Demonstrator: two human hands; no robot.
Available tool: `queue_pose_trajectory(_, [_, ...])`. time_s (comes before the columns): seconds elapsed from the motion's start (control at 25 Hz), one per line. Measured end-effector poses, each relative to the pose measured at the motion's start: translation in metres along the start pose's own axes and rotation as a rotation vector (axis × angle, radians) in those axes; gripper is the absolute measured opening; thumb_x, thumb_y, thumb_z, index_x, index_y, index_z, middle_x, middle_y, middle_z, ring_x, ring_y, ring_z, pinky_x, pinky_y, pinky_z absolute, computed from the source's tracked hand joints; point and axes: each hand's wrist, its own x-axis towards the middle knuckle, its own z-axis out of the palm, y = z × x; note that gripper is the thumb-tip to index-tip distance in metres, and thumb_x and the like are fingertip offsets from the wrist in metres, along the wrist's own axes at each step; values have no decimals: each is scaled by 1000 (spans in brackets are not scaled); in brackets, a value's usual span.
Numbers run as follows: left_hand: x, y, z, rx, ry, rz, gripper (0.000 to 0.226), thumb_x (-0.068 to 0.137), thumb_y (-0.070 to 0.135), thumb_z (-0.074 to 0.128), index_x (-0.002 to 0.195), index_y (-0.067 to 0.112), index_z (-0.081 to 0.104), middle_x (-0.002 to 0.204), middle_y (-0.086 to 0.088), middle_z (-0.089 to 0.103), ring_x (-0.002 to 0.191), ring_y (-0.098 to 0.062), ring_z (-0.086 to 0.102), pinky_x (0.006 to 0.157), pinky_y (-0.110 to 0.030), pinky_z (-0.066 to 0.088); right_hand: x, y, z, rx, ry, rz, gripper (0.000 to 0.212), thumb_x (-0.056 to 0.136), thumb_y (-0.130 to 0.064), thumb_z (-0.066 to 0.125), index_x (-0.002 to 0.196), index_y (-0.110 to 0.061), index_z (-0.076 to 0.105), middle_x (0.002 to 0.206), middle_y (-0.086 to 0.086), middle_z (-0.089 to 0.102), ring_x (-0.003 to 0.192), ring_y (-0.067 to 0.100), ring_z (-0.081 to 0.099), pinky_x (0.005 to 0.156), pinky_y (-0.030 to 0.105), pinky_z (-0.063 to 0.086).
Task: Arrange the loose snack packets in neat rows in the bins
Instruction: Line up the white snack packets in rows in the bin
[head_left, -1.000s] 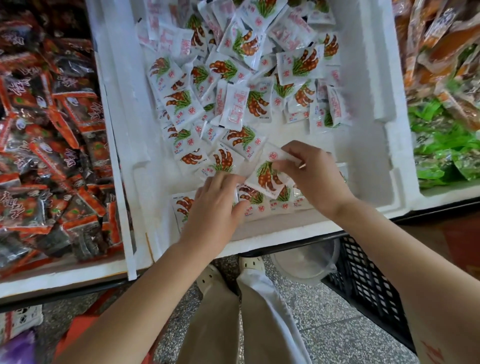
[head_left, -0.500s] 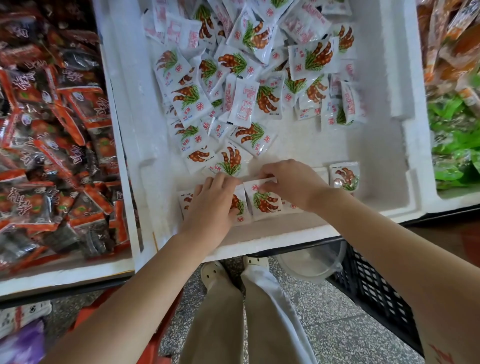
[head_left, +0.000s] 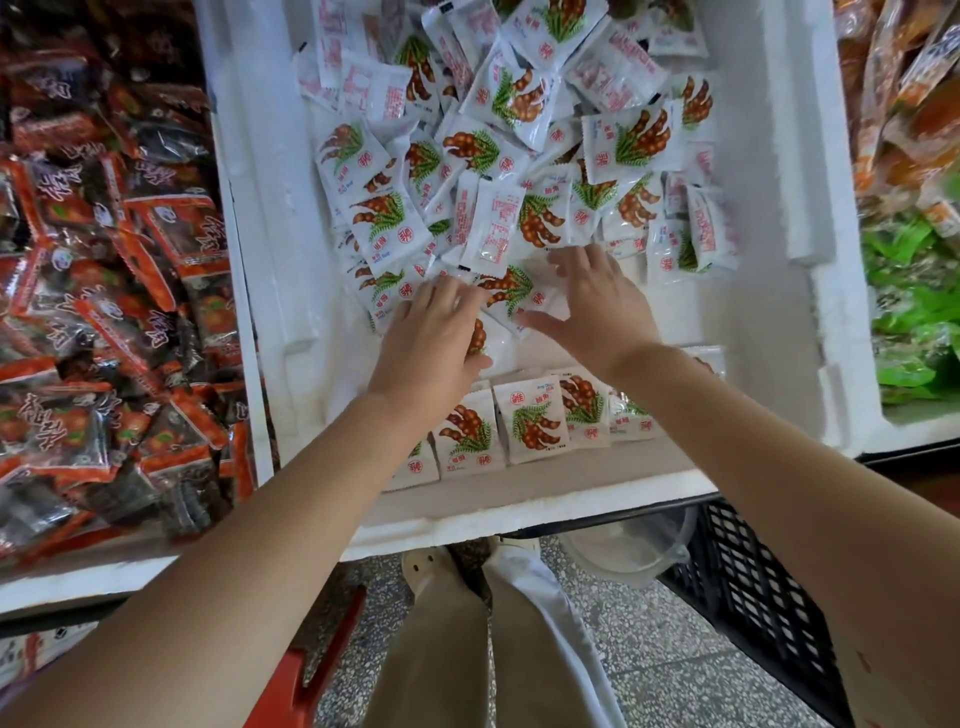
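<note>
Head view: left hand (head_left: 431, 338) and right hand (head_left: 597, 306) have left the front row (head_left: 530, 421) behind the fingers (head_left: 576, 260), now spread wide and empty on loose tamarind packets (head_left: 511, 296); next pick starting

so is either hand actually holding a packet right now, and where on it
Nothing is gripped. The left hand and right hand lie with fingers spread on the loose packets at the pile's near edge, touching only their top faces.

The left hand (head_left: 431, 338) and right hand (head_left: 597, 306) touch loose packets (head_left: 506, 296) in the foam bin (head_left: 769, 156).
</note>
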Motion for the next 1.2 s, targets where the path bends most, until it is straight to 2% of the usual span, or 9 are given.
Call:
queue_pose_trajectory(0.16, [8, 1, 0, 194, -45, 22, 57, 86, 29, 70, 135, 12, 46, 133, -8, 43, 128, -27, 37, 106, -37, 31, 7, -17, 13, -47, 22, 75, 68, 81, -48, 65, 129, -8, 41, 124, 9, 46, 114, 25, 48, 91, 34, 43])
queue_pose_trajectory(0.28, [12, 1, -16, 203, -98, -43, 44, 87, 37, 69, 122, 12, 57, 123, -6, 51, 114, -26, 50, 86, -37, 41, 10, -20, 7, 23, -36, 112, 58, 83, -39, 67, 128, -8, 47, 124, 9, 47, 114, 26, 48, 89, 35, 45])
queue_pose_trajectory(0.52, [-11, 3, -46, -272, 216, -300, 30, 89, 42, 65, 88, 16, 49, 70, 6, 52, 60, -14, 47, 50, -28, 31, -22, 8, -23, 431, 225, 151, 24, 96, -31, 52, 86, -10, 57, 78, 3, 63, 58, 13, 54, 46, 23, 41])
queue_pose_trajectory(0.64, [-21, 7, -39, -885, 269, -527, 25, 91, 31, 65, 94, 8, 57, 80, -6, 66, 60, -10, 60, 57, -22, 49, -45, 13, -36, 685, 390, 182, 31, 96, -31, 51, 83, -5, 58, 77, 7, 65, 70, 21, 61, 58, 28, 52])
queue_pose_trajectory(0.72, [-29, 16, -30, -1217, 172, -650, 29, 93, 27, 61, 100, -1, 56, 97, -11, 70, 64, -8, 69, 73, -25, 57, -55, 7, -40, 891, 306, 189, 25, 97, -27, 50, 86, -7, 60, 84, 9, 68, 78, 20, 64, 59, 21, 53])
queue_pose_trajectory(0.8, [-37, 23, -22, -1260, 141, -655, 28, 95, 26, 59, 85, 3, 47, 106, -20, 67, 68, -12, 73, 93, -43, 53, -58, -1, -41, 984, 87, 181, 20, 97, -25, 49, 86, -13, 62, 87, 0, 70, 80, 11, 66, 64, 16, 52])
queue_pose_trajectory(0.92, [-46, 33, -18, -1289, 129, -617, 26, 97, 21, 57, 87, 3, 43, 109, -21, 62, 73, -15, 74, 97, -52, 46, -51, -8, -37, 1008, -156, 205, 23, 96, -26, 50, 86, -10, 62, 88, 5, 69, 83, 14, 66, 70, 17, 55])
queue_pose_trajectory(1.08, [-50, 37, -23, -1416, 63, -578, 20, 92, 6, 61, 105, 5, 47, 110, -12, 68, 91, -16, 72, 89, -38, 56, -41, -16, -43, 1014, -172, 214, 20, 94, -26, 53, 77, -17, 59, 66, -8, 63, 61, 4, 61, 59, 18, 54])
queue_pose_trajectory(1.2, [-50, 32, -27, -1651, -65, -532, 29, 81, 13, 62, 109, 13, 58, 102, -5, 73, 99, -18, 69, 89, -38, 54, -36, -21, -47, 866, -121, 122, 15, 87, -29, 63, 82, -15, 61, 73, -3, 62, 59, 7, 60, 55, 20, 54])
